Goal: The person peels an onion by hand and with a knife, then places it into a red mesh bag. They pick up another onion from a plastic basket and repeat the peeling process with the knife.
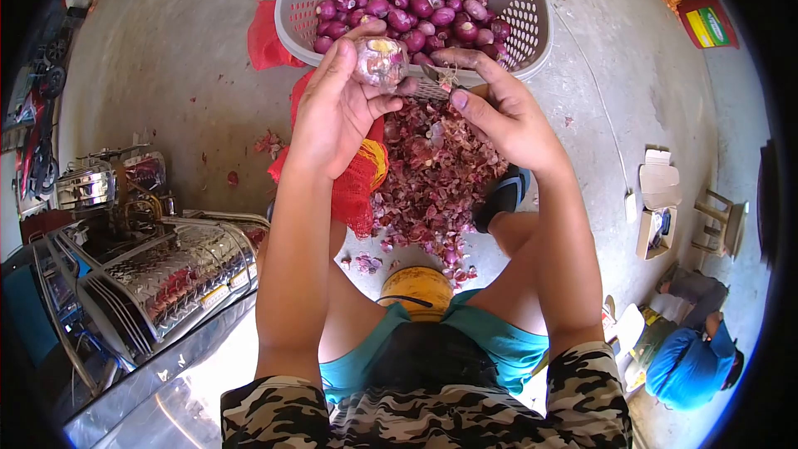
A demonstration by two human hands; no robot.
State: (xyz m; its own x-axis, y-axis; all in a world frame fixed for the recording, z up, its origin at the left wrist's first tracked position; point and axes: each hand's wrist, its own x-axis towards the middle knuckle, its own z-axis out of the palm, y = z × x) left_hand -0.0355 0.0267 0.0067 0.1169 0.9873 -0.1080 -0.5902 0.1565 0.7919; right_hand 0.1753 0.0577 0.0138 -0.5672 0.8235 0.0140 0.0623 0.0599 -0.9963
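My left hand (pixel 326 112) is closed around an onion (pixel 382 64), its cut end pale and its outer skin partly dirty. My right hand (pixel 517 120) is closed in a pinch on what looks like a small knife (pixel 430 72); only a short dark blade shows, and the handle is hidden by the fingers. A tuft of onion root (pixel 448 80) sits at the blade by the right thumb. Just beyond both hands stands a grey perforated basket (pixel 539 12) holding many purple onions (pixel 420 7). Beneath the hands lies a pile of onion skins (pixel 436 175).
A red mesh bag (pixel 353 195) lies left of the skins. A yellow bucket (pixel 416 287) is between my legs. Chromed vehicle parts (pixel 179 258) stand at left. Right are an open cardboard box (pixel 657 229), a wooden stool (pixel 721 220) and a person in blue (pixel 690 370).
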